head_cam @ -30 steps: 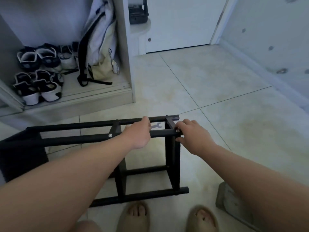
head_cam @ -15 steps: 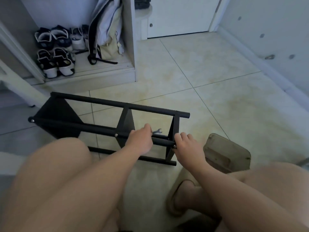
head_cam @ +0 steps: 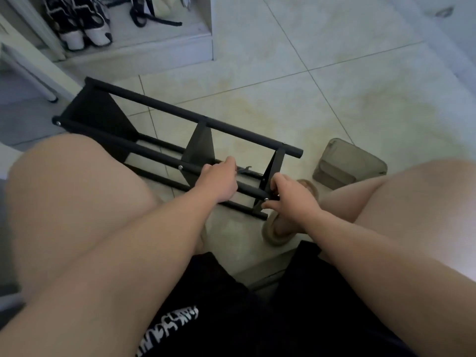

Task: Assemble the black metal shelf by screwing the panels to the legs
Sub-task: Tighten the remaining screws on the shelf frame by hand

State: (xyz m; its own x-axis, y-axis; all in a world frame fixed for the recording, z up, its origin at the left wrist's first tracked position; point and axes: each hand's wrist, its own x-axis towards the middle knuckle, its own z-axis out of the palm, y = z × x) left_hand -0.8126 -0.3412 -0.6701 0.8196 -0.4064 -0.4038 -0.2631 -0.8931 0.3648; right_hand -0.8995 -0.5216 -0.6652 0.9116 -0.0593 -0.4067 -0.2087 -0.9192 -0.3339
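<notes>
Shelf (head_cam: 180, 113) lies on its side on the tiles, directly ahead of both hands. Long axis runs from far-left to near-right, and the right end is the working end. Near leg (head_cam: 159, 159) is the tube both hands are on. Middle panel (head_cam: 201, 148) sits just left of the left hand, end panel (head_cam: 270, 171) just beyond the right hand's fingers. Left hand (head_cam: 219, 181): wrapped over the near leg, knuckles up, forearm straight in, steadying. Right hand (head_cam: 288, 197): nearer the joint, fingers hooked over the leg's end at the end panel, thumb tucked underneath. Wrench (head_cam: 244, 170) pokes out past the left fingers toward the right hand. Looks held together with the tube, can't confirm. Screw (head_cam: 266, 199) head shows at the leg's end, just beside the right thumb, not pinched as far as I can tell. My read: this corner gets tightened next, so the wrench has to cross left to right, a short hop along the leg.
</notes>
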